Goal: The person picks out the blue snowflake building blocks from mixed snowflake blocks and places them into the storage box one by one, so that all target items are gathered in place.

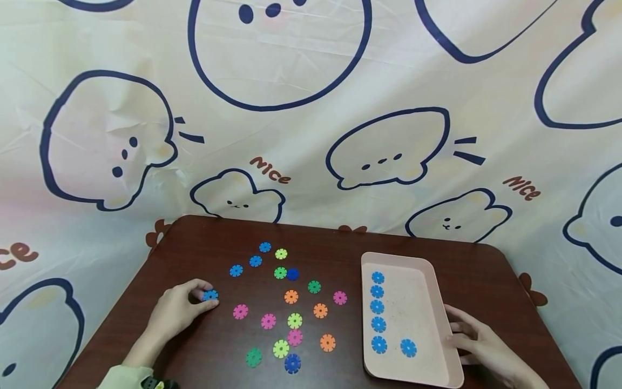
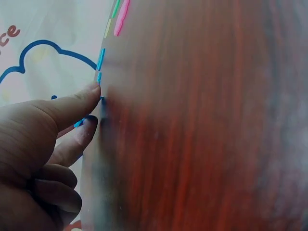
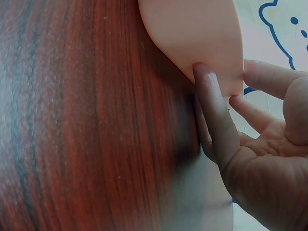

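Observation:
My left hand [image 1: 177,310] pinches a blue notched disc [image 1: 210,295] between thumb and fingertips, at the left of the brown table [image 1: 204,367]. In the left wrist view the disc is mostly hidden by the fingers [image 2: 77,103]. At the other side, my right hand [image 1: 478,343] holds the pale pink tray [image 1: 413,262] by its right side. The right wrist view shows fingers [image 3: 211,106] against the tray's outer wall and the thumb at its rim. Inside the tray, several blue discs [image 1: 378,307] form a column along the left, with another blue disc [image 1: 408,348] beside the lowest.
Between hand and tray lie many loose discs: blue [image 1: 255,261], pink [image 1: 268,321], orange [image 1: 320,310], green [image 1: 254,357], yellow-green [image 1: 281,348] and dark blue [image 1: 292,363]. A cartoon-printed cloth [image 1: 301,135] hangs behind the table and along its sides.

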Available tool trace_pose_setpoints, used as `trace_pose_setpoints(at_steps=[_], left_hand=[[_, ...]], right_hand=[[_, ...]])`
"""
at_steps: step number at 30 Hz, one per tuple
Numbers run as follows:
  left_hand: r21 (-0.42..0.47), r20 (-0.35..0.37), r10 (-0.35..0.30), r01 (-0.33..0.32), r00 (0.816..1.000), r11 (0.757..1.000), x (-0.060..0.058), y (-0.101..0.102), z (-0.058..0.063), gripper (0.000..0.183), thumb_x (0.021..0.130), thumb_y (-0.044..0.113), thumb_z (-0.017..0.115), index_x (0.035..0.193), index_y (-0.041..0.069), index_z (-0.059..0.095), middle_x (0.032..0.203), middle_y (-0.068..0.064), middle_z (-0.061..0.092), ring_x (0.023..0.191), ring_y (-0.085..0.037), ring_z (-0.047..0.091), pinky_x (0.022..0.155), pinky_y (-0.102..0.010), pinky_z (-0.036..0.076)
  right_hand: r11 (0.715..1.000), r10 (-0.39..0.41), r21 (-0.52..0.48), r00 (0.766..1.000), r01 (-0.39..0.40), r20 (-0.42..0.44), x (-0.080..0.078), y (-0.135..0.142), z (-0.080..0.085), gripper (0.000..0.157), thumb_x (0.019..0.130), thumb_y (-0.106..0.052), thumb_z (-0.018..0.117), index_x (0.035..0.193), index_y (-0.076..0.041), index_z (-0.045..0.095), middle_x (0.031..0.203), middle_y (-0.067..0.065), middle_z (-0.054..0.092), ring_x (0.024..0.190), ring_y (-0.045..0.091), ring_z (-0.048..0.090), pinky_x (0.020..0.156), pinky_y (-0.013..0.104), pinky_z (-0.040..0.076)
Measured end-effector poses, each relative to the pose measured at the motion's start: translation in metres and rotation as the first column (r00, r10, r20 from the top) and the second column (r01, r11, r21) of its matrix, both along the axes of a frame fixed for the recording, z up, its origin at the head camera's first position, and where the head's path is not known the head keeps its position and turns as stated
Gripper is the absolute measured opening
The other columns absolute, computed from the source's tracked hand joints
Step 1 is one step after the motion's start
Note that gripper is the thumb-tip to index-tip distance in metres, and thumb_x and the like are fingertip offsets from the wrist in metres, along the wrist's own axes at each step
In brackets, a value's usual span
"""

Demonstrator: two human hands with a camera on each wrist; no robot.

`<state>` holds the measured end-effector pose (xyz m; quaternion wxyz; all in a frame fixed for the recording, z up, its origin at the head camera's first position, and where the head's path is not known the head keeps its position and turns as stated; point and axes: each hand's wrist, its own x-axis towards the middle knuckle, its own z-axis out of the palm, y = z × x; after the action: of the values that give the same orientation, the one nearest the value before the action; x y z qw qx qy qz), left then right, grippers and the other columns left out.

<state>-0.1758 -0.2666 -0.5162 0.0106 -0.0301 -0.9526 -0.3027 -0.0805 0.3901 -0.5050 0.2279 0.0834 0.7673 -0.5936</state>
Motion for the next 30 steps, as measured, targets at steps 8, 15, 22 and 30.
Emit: trace_pose_setpoints(at_steps=[8, 15, 22, 30], left_hand=[[0.098, -0.018, -0.021, 0.023, 1.000, 0.995, 0.002, 0.012, 0.006, 0.038, 0.083, 0.033, 0.089, 0.111, 0.011, 0.078, 0.081, 0.007, 0.069, 0.081, -0.015, 0.065, 0.080, -0.045, 0.055], [0.180, -0.048, -0.071, 0.078, 0.996, 0.981, 0.000, 0.038, 0.018, 0.033, 0.085, 0.027, 0.089, 0.112, 0.014, 0.078, 0.087, 0.006, 0.072, 0.086, -0.017, 0.068, 0.082, -0.045, 0.056], [0.247, -0.047, -0.127, 0.134, 0.991, 0.960, 0.003, 0.071, 0.033, 0.030, 0.083, 0.020, 0.090, 0.111, 0.018, 0.079, 0.090, 0.008, 0.073, 0.094, -0.018, 0.067, 0.082, -0.040, 0.057], [0.344, -0.024, -0.280, 0.271, 0.960, 0.899, 0.001, 0.124, 0.041, 0.029, 0.085, 0.024, 0.088, 0.113, 0.021, 0.079, 0.091, 0.012, 0.073, 0.091, -0.014, 0.065, 0.069, -0.031, 0.052]], right_hand=[[1.000, -0.001, 0.010, 1.000, 0.001, 0.002, 0.000, 0.001, 0.000, 0.085, 0.103, -0.020, 0.065, 0.163, 0.003, 0.010, 0.124, 0.018, 0.063, 0.106, 0.034, 0.069, 0.082, 0.054, 0.060], [1.000, -0.002, 0.009, 1.000, 0.002, 0.000, -0.001, 0.001, -0.001, 0.085, 0.104, -0.019, 0.065, 0.163, 0.003, 0.009, 0.124, 0.018, 0.063, 0.106, 0.034, 0.070, 0.082, 0.054, 0.060], [1.000, -0.012, 0.002, 1.000, 0.012, 0.009, -0.001, 0.000, -0.003, 0.085, 0.104, -0.019, 0.065, 0.163, 0.003, 0.008, 0.124, 0.018, 0.063, 0.106, 0.035, 0.070, 0.082, 0.054, 0.059], [1.000, -0.023, 0.019, 1.000, 0.023, 0.006, -0.001, 0.000, -0.002, 0.085, 0.103, -0.020, 0.066, 0.163, 0.003, 0.010, 0.125, 0.019, 0.062, 0.105, 0.034, 0.070, 0.082, 0.053, 0.060]])
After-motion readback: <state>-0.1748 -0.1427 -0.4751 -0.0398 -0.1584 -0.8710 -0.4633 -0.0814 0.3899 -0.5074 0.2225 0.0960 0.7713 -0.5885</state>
